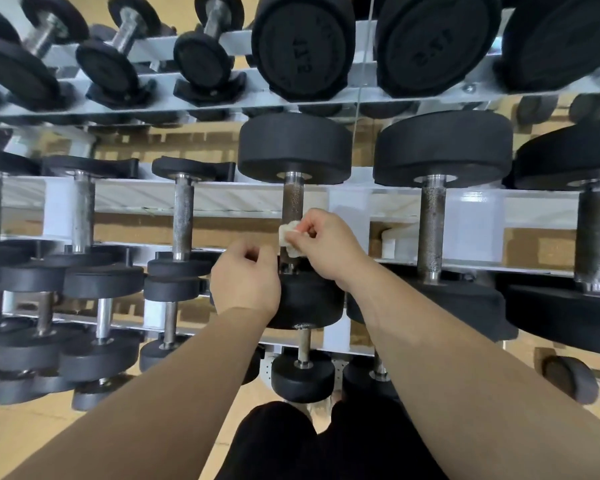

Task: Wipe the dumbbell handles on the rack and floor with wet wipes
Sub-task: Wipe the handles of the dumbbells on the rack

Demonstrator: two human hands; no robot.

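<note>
Head view: two bare arms reach to a white rack (222,197) of black dumbbells.
Right hand (326,247): pinches a crumpled wipe (288,237) between thumb and fingers.
Wipe: pressed on the near half of the handle (292,199) of a dumbbell (295,147) lying across the rack's middle shelf.
Left hand (245,282): fingers curled, back to the camera, beside that dumbbell's near weight; whether it holds anything cannot be told.
Floor: a small dumbbell (302,375) below the rack's front edge.

The floor (28,434) is a smooth, pale tan surface, evenly lit with no hard shadows. The white metal rack (222,197) runs in tiers across the whole view, from left edge to right edge. Between its rails the same tan shows through in blocky, stepped patches.
</note>
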